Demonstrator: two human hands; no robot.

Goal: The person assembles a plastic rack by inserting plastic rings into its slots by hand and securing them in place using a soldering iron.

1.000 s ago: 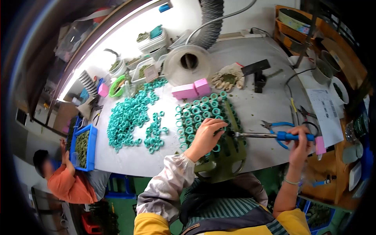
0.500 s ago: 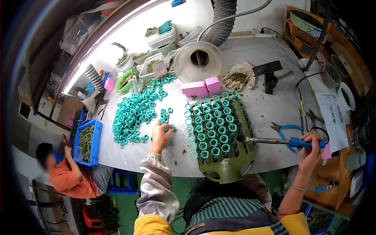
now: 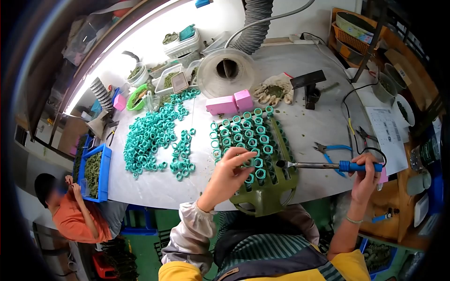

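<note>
My left hand (image 3: 228, 175) is over the near left part of an olive-green rack (image 3: 265, 201) set with rows of small teal rings. Its thumb and fingers are bent together in a pinch, and teal shows at the fingertips, apparently a ring, partly hidden. My right hand (image 3: 365, 175) is wrapped round the blue handle of a soldering iron (image 3: 316, 165). The iron's tip reaches left to a dark spot on the rack, near the rings. Left of the rack lies a large heap of loose teal rings (image 3: 150, 136), with a smaller group (image 3: 183, 161) beside it.
Two pink blocks (image 3: 222, 105), a soiled glove (image 3: 276, 89) and a black stand (image 3: 310, 89) sit behind the rack. Blue-handled pliers (image 3: 333, 147) lie to the right by a cable. A co-worker in an orange shirt (image 3: 77, 218) sits at left near a blue bin (image 3: 104, 173).
My left hand has moved right from the loose rings to above the rack. My right hand still holds the soldering iron at the rack. The whole view has shifted slightly.
</note>
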